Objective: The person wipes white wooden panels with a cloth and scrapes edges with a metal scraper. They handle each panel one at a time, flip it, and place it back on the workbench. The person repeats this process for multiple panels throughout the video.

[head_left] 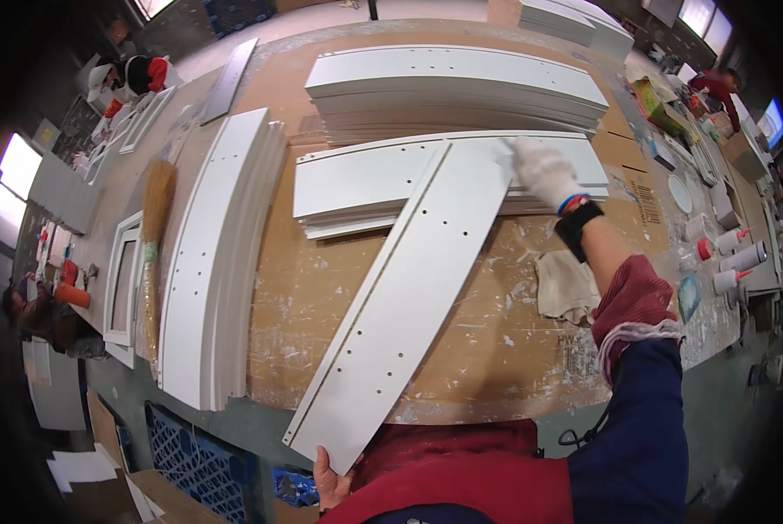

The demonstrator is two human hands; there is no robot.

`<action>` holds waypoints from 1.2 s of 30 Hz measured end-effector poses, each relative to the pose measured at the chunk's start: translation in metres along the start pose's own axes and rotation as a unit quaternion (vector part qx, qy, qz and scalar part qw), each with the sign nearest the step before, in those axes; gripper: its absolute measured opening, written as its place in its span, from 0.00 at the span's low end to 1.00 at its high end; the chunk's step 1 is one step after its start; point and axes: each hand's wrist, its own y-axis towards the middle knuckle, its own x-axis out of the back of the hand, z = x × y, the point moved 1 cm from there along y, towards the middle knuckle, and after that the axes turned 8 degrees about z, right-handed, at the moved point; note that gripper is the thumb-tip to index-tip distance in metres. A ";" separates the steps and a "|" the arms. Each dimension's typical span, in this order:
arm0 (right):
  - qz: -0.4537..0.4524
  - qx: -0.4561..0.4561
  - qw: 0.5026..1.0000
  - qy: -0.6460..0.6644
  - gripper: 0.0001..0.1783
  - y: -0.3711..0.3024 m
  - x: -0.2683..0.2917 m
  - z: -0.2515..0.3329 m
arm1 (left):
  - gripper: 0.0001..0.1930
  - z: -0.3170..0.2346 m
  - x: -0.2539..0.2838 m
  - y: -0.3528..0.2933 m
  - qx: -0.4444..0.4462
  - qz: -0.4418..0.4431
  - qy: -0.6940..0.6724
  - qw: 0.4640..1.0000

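Observation:
A long white panel (pixel 400 306) with a groove along one edge and drilled holes lies slantwise in front of me. Its far end rests on a low stack of similar panels (pixel 356 188), and its near end juts past the table edge. My bare left hand (pixel 328 479) grips that near end, thumb on top, the other fingers mostly hidden beneath. My right hand (pixel 544 173), in a white glove, is closed at the panel's far end. Motion blurs its fingers, and a pale smear beside them hides what they hold.
More white panels stand in a stack behind (pixel 461 83) and another at left (pixel 212 253). A straw brush (pixel 155 218) lies further left. Right of the panel are a crumpled cloth (pixel 568 286) and glue bottles (pixel 742 257). Co-workers are at the far left and right.

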 end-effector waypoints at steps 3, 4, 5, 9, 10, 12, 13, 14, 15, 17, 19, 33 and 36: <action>0.110 -0.034 0.989 0.093 0.08 0.028 0.030 0.004 | 0.27 -0.001 -0.002 0.002 0.006 0.000 -0.030 1.000; 0.114 -0.014 0.987 0.114 0.07 0.031 0.036 0.018 | 0.26 0.001 -0.001 0.002 -0.001 0.008 -0.033 0.999; 0.098 0.038 0.989 0.105 0.07 0.033 0.037 0.036 | 0.26 0.001 -0.001 0.001 -0.004 0.014 -0.031 0.999; 0.118 0.055 0.989 0.076 0.07 0.050 0.037 0.090 | 0.26 0.003 -0.005 -0.003 -0.006 0.008 -0.045 0.999; 0.114 0.059 0.990 0.065 0.07 0.055 0.031 0.092 | 0.26 0.004 -0.005 -0.008 -0.017 0.012 -0.033 0.999; 0.115 0.047 0.992 0.016 0.07 0.058 0.026 0.091 | 0.26 0.004 -0.009 -0.003 -0.032 0.030 -0.007 0.999; 0.106 0.043 0.993 -0.002 0.07 0.055 0.021 0.094 | 0.25 0.007 -0.010 -0.001 -0.031 0.038 0.003 0.999; 0.096 0.039 0.994 -0.021 0.07 0.052 0.018 0.098 | 0.25 0.006 -0.011 -0.002 -0.026 0.025 -0.004 0.999; 0.110 0.047 0.993 -0.012 0.08 0.047 0.016 0.102 | 0.25 0.004 -0.013 -0.003 -0.021 0.013 -0.010 1.000; 0.132 0.066 0.989 0.003 0.10 0.039 0.019 0.117 | 0.25 0.004 -0.012 -0.004 -0.027 0.002 -0.002 1.000; 0.093 0.145 0.984 0.052 0.09 0.023 0.015 0.134 | 0.24 0.007 -0.010 -0.003 -0.040 0.005 0.033 0.999; -0.010 0.456 0.824 0.336 0.09 -0.172 0.028 0.330 | 0.24 0.016 -0.058 0.010 -0.028 0.111 0.051 0.992; 0.080 0.256 0.932 0.244 0.08 -0.090 0.039 0.257 | 0.24 0.019 -0.062 0.016 0.025 0.197 0.009 0.980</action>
